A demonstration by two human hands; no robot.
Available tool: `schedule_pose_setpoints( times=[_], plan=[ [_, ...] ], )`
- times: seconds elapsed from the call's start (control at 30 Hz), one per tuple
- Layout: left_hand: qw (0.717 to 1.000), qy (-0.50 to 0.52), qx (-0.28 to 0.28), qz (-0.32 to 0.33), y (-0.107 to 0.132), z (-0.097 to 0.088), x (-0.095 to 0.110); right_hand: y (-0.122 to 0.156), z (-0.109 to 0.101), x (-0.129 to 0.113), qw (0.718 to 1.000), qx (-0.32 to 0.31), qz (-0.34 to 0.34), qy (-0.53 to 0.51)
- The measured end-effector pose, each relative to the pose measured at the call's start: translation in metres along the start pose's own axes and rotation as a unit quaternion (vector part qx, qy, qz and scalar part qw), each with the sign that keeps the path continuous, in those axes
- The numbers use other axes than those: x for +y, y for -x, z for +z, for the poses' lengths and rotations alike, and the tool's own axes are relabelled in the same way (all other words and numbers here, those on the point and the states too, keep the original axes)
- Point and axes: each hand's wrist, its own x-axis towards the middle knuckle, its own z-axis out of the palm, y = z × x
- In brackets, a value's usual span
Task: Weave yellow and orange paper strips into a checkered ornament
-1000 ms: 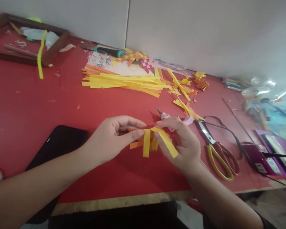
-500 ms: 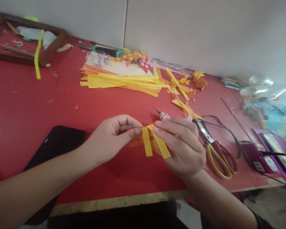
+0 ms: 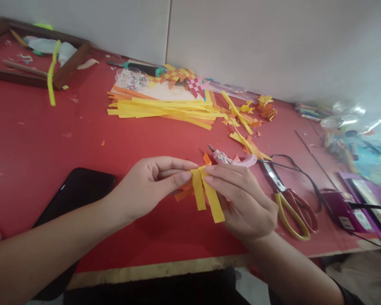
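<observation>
Between my hands is a small piece of interlaced yellow and orange paper strips (image 3: pixel 199 192), held above the table near its front edge. Two yellow ends hang down from it, and orange ends stick out at the left and the top. My left hand (image 3: pixel 152 184) pinches its left side between thumb and fingers. On its right side, my right hand (image 3: pixel 244 197) is closed, fingertips pressing the top of a yellow strip; its thumb is hidden. Just behind the right hand lies a pink glue gun (image 3: pixel 246 161) with its metal nozzle pointing left.
Scissors (image 3: pixel 288 203) with yellow and red handles lie at the right, near a cable. A black phone (image 3: pixel 79 190) is at the left. Behind are a pile of paper strips (image 3: pixel 165 109), woven paper fish (image 3: pixel 195 86) and a brown wooden frame (image 3: pixel 71 63). Plastic bags (image 3: pixel 365 140) fill the far right.
The right hand has shifted slightly lower, showing more of the glue gun. The right yellow strip now hangs straighter and longer, and an orange end shows at the top.
</observation>
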Motion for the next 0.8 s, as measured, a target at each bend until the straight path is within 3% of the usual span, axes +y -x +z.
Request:
schedule_pose_setpoints(
  times=[0.23, 0.8],
  plan=[
    [1.000, 0.030, 0.004, -0.006, -0.0002, 0.0005, 0.0012, 0.0024, 0.0016, 0.0029, 1.000, 0.010, -0.012, 0.008],
    [0.998, 0.058, 0.004, -0.008, 0.0010, -0.0004, 0.0006, -0.0004, -0.0012, 0.0045, 0.999, -0.032, -0.031, 0.020]
  ],
)
